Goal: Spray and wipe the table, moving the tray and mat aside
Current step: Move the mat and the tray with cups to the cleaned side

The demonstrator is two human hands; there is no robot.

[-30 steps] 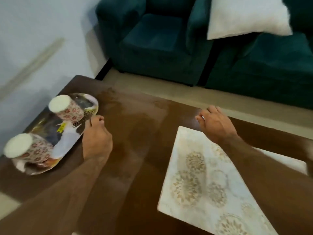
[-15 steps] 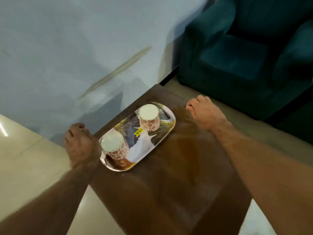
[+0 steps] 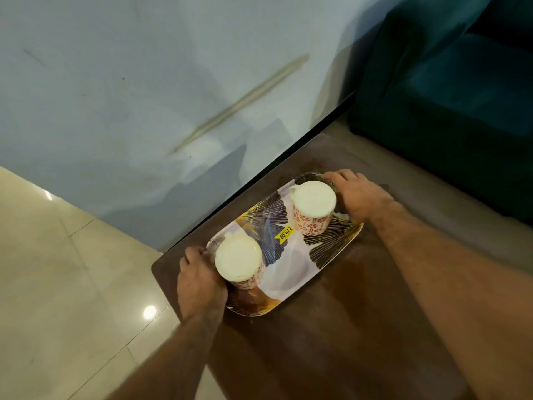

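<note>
A leaf-patterned tray (image 3: 300, 264) with a yellow price sticker lies on the dark wooden table (image 3: 331, 327), near its left corner. Two upside-down floral cups stand on it, one at the near left end (image 3: 239, 262) and one at the far right end (image 3: 313, 207). My left hand (image 3: 200, 281) grips the tray's near left end beside the first cup. My right hand (image 3: 356, 194) curls over the far right end behind the second cup. The mat, spray and cloth are out of view.
A pale blue wall (image 3: 144, 96) runs close along the table's far left edge. A teal armchair (image 3: 450, 111) stands at the upper right. Glossy beige floor tiles (image 3: 57, 284) lie left of the table.
The view swung left, putting the mat out of view. Both hands moved in from beside the tray and now hold its two ends.
</note>
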